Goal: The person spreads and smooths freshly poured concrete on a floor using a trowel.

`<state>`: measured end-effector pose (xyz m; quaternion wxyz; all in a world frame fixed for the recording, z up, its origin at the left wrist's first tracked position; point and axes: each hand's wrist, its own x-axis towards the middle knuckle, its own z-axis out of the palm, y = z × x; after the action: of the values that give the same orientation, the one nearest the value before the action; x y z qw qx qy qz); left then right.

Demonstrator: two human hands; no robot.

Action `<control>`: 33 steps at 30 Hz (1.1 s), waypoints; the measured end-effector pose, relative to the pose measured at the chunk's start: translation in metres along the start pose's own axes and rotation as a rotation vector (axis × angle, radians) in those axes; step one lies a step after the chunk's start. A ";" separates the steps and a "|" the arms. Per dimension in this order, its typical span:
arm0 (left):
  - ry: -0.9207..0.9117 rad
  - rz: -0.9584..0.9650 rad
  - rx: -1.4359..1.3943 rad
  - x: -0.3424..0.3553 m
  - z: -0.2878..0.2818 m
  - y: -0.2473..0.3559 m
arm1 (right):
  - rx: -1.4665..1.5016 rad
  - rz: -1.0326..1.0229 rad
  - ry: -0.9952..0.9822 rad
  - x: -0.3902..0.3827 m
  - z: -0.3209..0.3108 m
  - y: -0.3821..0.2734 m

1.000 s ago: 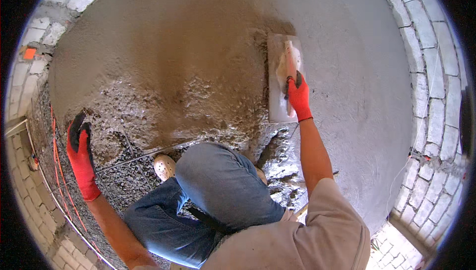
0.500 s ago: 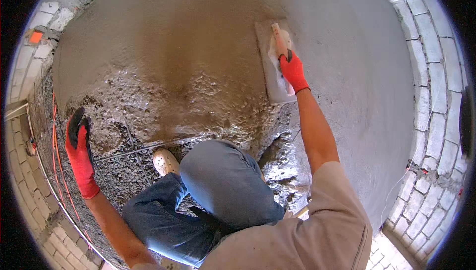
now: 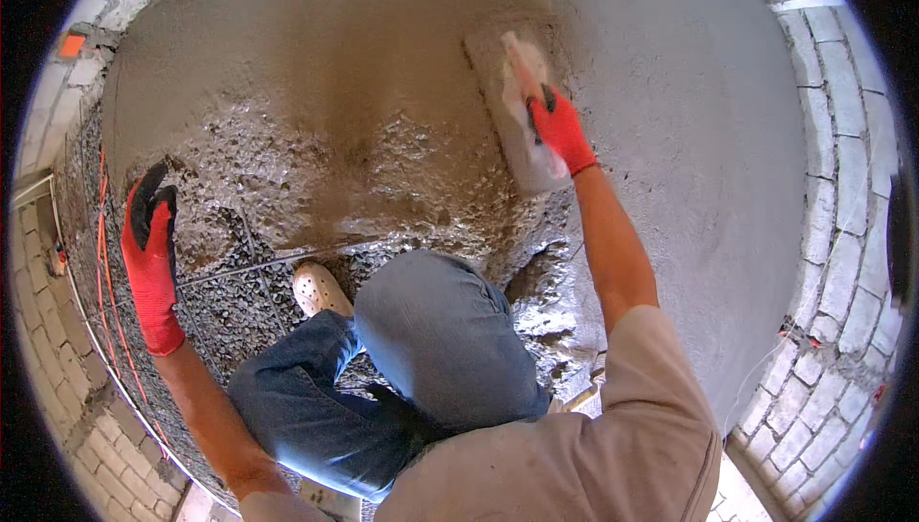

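My right hand point(image 3: 560, 129), in a red glove with dark palm, grips the pink handle of a flat metal float point(image 3: 507, 120), which rests tilted on wet grey concrete point(image 3: 325, 62). The float's blade looks smeared by motion. Smoother concrete lies to its right; rough, glistening, lumpy concrete lies to its left and nearer my knees. My left hand point(image 3: 153, 254), gloved the same, is held at the left over the edge of the rough concrete and gravel point(image 3: 239, 311), fingers curved and apart, holding nothing. My bent knee and a beige perforated shoe point(image 3: 316, 287) are between my hands.
Thin steel bars point(image 3: 230, 269) cross the gravel by my feet. Orange and white lines point(image 3: 103, 235) run along the left side. Pale block walls point(image 3: 838, 215) border both sides, with a small orange object point(image 3: 72, 45) at the upper left and a thin white cord at the right.
The float and my right hand have moved up and to the left across the concrete, the float tilting further. My left hand sits higher in the picture, still open.
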<state>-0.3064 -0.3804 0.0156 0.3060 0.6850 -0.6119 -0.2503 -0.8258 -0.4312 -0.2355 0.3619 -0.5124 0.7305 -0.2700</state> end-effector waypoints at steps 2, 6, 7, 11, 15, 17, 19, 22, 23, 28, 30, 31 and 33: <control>0.016 0.004 0.023 -0.002 -0.005 0.000 | 0.038 -0.155 0.036 -0.027 0.010 -0.008; 0.043 -0.051 -0.127 0.002 0.000 -0.002 | -0.081 -0.134 0.234 0.010 0.001 0.001; 0.040 -0.065 -0.138 0.002 0.002 -0.002 | -0.079 -0.133 0.231 0.016 0.005 0.006; 0.046 -0.026 -0.072 0.001 -0.005 -0.007 | -0.009 -0.165 0.073 -0.033 0.016 -0.008; 0.009 -0.019 -0.107 0.007 0.003 -0.002 | -0.065 -0.168 0.055 -0.074 0.043 0.000; 0.005 -0.017 -0.071 0.006 0.000 0.001 | -0.151 -0.312 0.052 -0.073 0.056 -0.004; 0.023 -0.030 -0.012 0.004 0.003 0.004 | -0.111 -0.249 0.026 -0.056 0.053 -0.017; 0.003 -0.026 -0.079 0.006 0.005 0.001 | -0.158 -0.333 0.194 -0.003 0.041 -0.018; 0.009 -0.028 -0.077 0.006 0.006 0.000 | -0.194 -0.245 0.236 0.017 0.031 -0.013; 0.056 -0.006 -0.089 0.003 0.000 -0.007 | -0.120 -0.138 0.254 0.012 0.031 0.016; 0.051 -0.014 -0.090 0.000 -0.005 -0.007 | -0.119 -0.154 0.250 0.002 0.027 0.021; 0.052 -0.021 -0.090 0.000 -0.006 -0.006 | -0.114 -0.167 0.252 0.000 0.025 0.023; 0.040 -0.028 -0.077 0.002 -0.004 -0.007 | -0.136 -0.136 0.314 0.008 0.018 0.006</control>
<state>-0.2984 -0.3819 0.0137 0.3406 0.6863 -0.5859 -0.2642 -0.8162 -0.4371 -0.2526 0.1891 -0.5356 0.7580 -0.3207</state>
